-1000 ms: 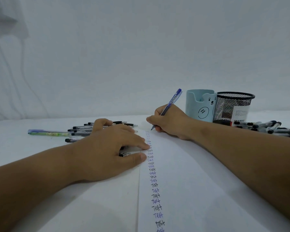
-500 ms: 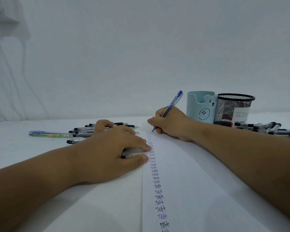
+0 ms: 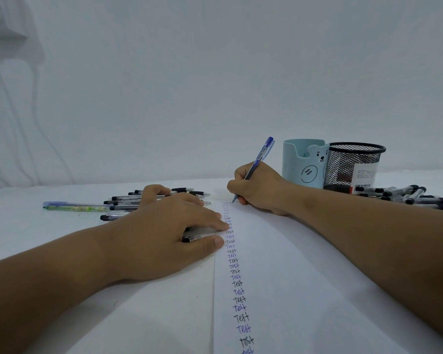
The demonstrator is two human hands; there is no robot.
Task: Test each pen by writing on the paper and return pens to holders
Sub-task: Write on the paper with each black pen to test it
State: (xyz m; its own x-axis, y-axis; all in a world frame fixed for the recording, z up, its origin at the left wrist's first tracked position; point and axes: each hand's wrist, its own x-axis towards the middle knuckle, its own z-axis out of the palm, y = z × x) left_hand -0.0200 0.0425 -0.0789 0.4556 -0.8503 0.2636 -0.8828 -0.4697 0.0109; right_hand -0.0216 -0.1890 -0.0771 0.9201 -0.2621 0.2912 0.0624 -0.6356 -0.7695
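Change: your right hand (image 3: 258, 189) still grips the blue pen (image 3: 260, 157), tip stays atop the word column | left hand (image 3: 169, 226) flat on paper (image 3: 292, 277) | next: holder (image 3: 303, 163).

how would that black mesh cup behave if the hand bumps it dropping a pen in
The black mesh cup looks like thin wire mesh and appears to hold no pens, so it is probably light and would slide or tip easily. It stands right beside the blue bear holder, which might brace it on that side. Its flat base makes rolling unlikely unless it topples.
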